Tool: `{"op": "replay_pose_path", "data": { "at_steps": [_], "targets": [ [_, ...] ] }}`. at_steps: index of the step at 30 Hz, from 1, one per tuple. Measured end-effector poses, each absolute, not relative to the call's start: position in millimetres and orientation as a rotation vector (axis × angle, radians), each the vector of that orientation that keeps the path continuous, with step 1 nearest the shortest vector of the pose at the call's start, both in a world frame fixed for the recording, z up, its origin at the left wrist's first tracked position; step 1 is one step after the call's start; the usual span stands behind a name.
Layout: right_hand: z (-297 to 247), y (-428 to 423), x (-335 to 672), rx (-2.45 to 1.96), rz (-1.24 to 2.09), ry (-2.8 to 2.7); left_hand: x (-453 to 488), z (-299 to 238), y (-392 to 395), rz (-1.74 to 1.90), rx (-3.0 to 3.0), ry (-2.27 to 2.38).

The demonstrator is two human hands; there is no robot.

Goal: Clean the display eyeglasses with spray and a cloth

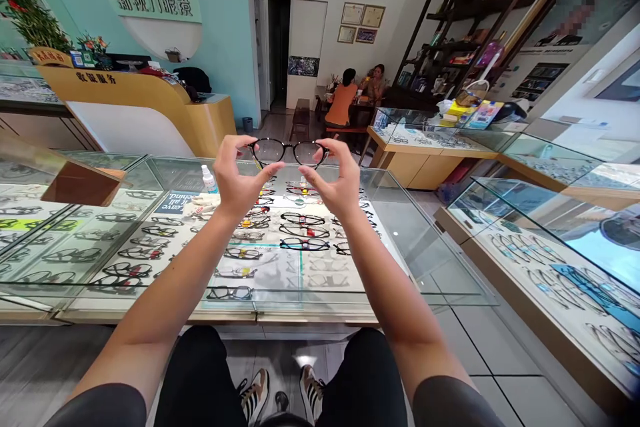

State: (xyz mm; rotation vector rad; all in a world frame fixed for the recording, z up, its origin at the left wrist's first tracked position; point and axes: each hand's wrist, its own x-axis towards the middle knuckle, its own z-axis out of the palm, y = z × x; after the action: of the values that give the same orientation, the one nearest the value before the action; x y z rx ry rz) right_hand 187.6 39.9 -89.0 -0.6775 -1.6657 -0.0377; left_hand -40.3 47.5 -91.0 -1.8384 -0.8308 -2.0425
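A pair of dark-rimmed eyeglasses [289, 145] is held up level above the glass counter [425, 253], lenses facing along my view. My left hand [239, 173] grips the glasses at their left end, with the thumb stretched under the left lens. At the opposite end, my right hand [337, 177] has its fingers on the frame near the hinge and the thumb below the right lens. Both hands are closed on the glasses. Beneath them, rows of spectacle frames [304, 243] lie inside the counter. My arms hide part of those rows.
A small white spray bottle [209, 180] and a crumpled cloth [201, 205] are on the counter's left side. A brown box-like object [85, 181] juts in at the left. More display cases [545, 260] stand at the right. Two people [345, 100] sit at a table farther back.
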Motion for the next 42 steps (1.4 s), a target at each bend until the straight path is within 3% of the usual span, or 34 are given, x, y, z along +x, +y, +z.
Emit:
{"op": "replay_pose_path", "data": {
  "at_steps": [5, 9, 30, 42],
  "targets": [
    [-19.6, 20.8, 199.7, -0.666, -0.117, -1.659, -40.4, -23.5, 41.9, -1.968, -1.852, -0.752],
    [2.3, 4.6, 205.0, -0.703, -0.159, -1.611, -35.1, 4.3, 24.5, -1.953, -1.893, -0.829],
    [1.3, -29.9, 210.8, -0.902, -0.218, -1.645, -37.2, 3.2, -22.6, -1.806, -2.034, -1.209],
    [-3.0, -34.7, 208.2, -0.916, -0.205, -1.647, -32.3, 4.3, -26.0, -1.931, -1.955, -1.237]
  ]
}}
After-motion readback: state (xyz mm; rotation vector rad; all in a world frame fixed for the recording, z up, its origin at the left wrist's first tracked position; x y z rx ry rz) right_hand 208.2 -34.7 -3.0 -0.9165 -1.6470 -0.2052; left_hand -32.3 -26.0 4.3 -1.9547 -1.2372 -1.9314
